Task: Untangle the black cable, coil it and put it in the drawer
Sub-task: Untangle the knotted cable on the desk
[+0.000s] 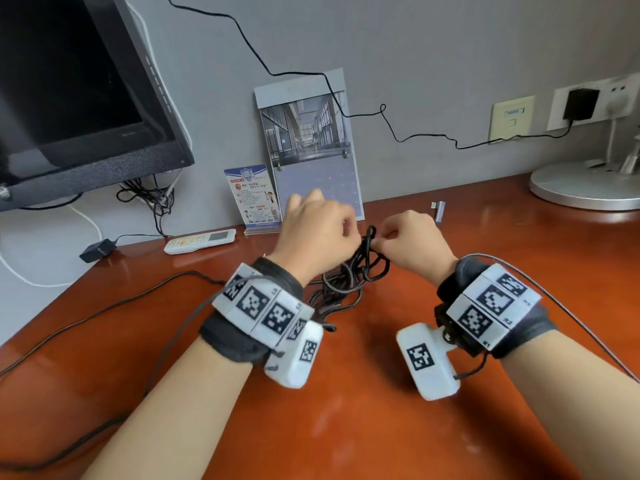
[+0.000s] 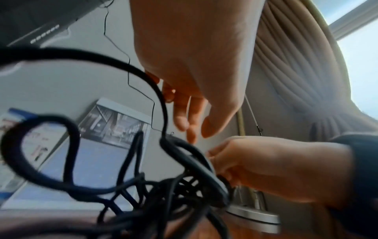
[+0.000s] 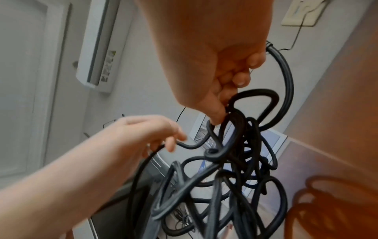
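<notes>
A glossy reddish-brown wooden table [image 1: 346, 427] carries the hands and abuts a plain grey wall [image 1: 433, 57] beyond them. A dark monitor [image 1: 69, 98] stands up and left of the hands. Wall sockets [image 1: 512, 116] sit up and right. A curtain [image 2: 296, 72] and bright window [image 2: 364, 56] lie to the right.

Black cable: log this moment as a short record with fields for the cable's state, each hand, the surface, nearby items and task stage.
cable state: black cable in a tangled bunch, partly lifted, its lower loops on the desk
left hand: fingers hooked round one strand
right hand: pinches loops at the top of the tangle
nearby: remote control, calendar, lamp base, monitor
drawer: not in view
stage: untangling; not coiled yet
</notes>
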The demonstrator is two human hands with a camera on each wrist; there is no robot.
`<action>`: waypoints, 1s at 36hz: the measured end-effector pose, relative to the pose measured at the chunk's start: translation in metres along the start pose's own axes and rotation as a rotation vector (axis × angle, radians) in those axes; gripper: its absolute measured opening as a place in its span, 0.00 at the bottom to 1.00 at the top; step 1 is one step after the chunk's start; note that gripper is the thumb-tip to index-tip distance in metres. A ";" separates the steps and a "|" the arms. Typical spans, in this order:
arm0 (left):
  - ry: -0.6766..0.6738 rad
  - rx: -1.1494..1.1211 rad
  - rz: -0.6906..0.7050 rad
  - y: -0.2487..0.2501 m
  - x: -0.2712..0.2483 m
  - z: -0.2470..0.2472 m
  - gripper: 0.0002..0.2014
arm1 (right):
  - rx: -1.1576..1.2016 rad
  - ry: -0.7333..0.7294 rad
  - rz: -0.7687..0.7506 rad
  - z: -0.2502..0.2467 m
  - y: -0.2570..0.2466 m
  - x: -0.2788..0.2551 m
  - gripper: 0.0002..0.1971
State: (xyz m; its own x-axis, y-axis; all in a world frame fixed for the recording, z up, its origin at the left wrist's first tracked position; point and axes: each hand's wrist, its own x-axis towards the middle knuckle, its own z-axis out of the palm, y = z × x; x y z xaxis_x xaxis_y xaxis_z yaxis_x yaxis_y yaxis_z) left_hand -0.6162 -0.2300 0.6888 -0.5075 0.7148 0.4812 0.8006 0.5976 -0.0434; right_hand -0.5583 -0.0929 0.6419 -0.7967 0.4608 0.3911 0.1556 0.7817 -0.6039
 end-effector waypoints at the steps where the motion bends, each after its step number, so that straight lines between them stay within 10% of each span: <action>1: -0.045 0.014 -0.013 0.002 -0.003 0.002 0.10 | 0.035 -0.002 0.015 0.000 0.000 -0.001 0.07; 11: -0.380 0.061 -0.219 0.014 -0.016 0.025 0.25 | 0.608 -0.213 0.235 0.011 0.004 -0.013 0.13; 22: -0.371 -0.035 -0.342 0.014 -0.020 0.028 0.16 | 1.141 -0.326 0.379 0.010 0.004 -0.032 0.15; 36: -0.281 -0.509 -0.471 0.003 -0.038 0.067 0.11 | 0.625 -0.183 0.191 -0.004 0.007 -0.042 0.09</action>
State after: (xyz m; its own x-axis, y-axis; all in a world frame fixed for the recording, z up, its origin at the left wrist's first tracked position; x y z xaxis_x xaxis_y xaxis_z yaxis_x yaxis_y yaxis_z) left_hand -0.6163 -0.2307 0.6115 -0.8405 0.5317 0.1044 0.4926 0.6697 0.5558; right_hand -0.5218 -0.1050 0.6242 -0.8834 0.4449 0.1471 -0.0195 0.2788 -0.9601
